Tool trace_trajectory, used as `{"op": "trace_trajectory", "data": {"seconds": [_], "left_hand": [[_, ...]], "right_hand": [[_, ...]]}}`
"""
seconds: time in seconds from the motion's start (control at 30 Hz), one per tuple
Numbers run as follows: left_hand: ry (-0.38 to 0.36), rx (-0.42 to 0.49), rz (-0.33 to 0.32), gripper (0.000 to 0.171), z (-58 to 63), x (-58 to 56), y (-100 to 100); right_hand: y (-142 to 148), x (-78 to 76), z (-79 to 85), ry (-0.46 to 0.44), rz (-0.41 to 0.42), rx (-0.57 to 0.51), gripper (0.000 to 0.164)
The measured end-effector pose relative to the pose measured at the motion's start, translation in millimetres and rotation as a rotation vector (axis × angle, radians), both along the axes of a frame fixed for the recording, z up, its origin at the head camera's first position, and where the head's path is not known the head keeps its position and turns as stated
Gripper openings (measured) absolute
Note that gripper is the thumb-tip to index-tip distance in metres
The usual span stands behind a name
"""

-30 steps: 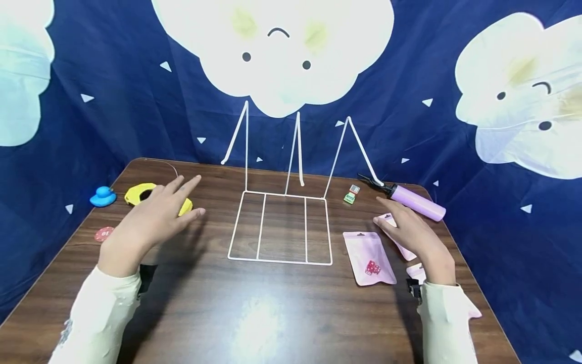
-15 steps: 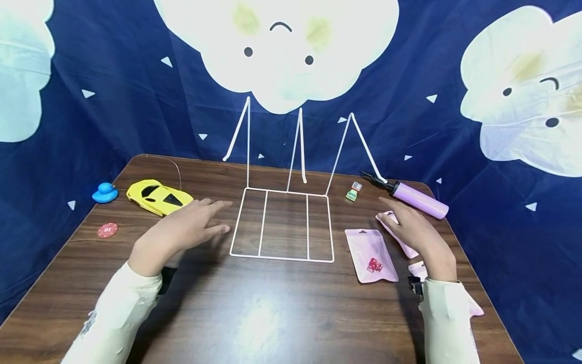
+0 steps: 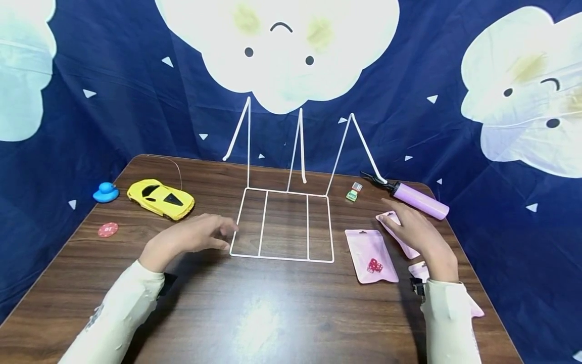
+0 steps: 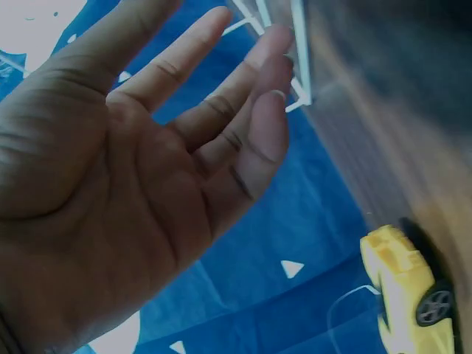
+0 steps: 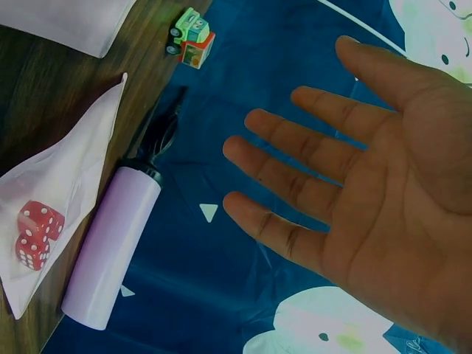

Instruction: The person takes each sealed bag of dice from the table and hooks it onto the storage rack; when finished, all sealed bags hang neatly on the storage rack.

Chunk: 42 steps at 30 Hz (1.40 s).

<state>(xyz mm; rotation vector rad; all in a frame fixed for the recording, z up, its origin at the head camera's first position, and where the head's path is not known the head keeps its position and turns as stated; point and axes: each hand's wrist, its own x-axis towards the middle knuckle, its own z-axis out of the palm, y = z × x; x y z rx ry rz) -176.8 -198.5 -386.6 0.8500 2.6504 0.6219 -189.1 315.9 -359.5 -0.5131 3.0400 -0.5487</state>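
My left hand is at the left side of a white wire rack, its fingertips overlapping the rack's left front corner in the head view. The left wrist view shows its palm bare and its fingers loosely bent, nothing in them. Behind it sits a yellow toy car. My right hand hovers over a pink zip pouch on the right, fingers spread and relaxed, palm bare in the right wrist view. Left of it lies another pink pouch with red dice showing through.
At the far right lies a lilac hand pump. A small green toy car is behind the pouches, beside a small red-edged block. A blue rubber duck and a red poker chip are at the left edge. A third pouch lies partly under my right arm.
My left hand has moved right and nearer, from over the yellow car to the rack's left edge, its fingers bending more. The car is now uncovered. The right hand stays nearly still.
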Motion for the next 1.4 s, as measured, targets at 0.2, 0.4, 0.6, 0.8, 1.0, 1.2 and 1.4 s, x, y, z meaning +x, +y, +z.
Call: {"op": "trace_trajectory", "data": {"seconds": [0.2,0.4,0.6,0.8,1.0,1.2,1.4], "left_hand": [[0.005,0.036,-0.023,0.03,-13.4,-3.8,-2.2],[0.009,-0.001,-0.008,0.03,-19.4,-4.2,3.1],[0.01,0.018,-0.011,0.028,-20.9,-5.6,6.0],[0.038,0.105,-0.085,0.024,-50.7,-18.0,-3.7],[0.078,0.175,-0.139,0.018,-69.8,-21.7,-12.5],[-0.021,0.179,-0.071,0.015,-49.1,-9.7,-2.7],[-0.062,0.185,-0.076,0.014,-45.6,-9.1,0.3]], "right_hand": [[5.4,1.9,-3.7,-0.023,-0.003,0.0,0.052],[12.9,1.5,-8.6,-0.028,-0.012,0.012,0.05],[23.7,-2.2,-12.9,-0.009,0.0,-0.024,0.048],[35.3,-4.9,-17.8,-0.015,-0.005,-0.067,0.048],[44.1,-5.7,-21.0,-0.02,-0.032,-0.06,0.048],[52.6,-7.3,-22.1,-0.028,-0.016,-0.06,0.049],[62.8,-5.7,-25.1,-0.034,-0.012,-0.067,0.048]]}}
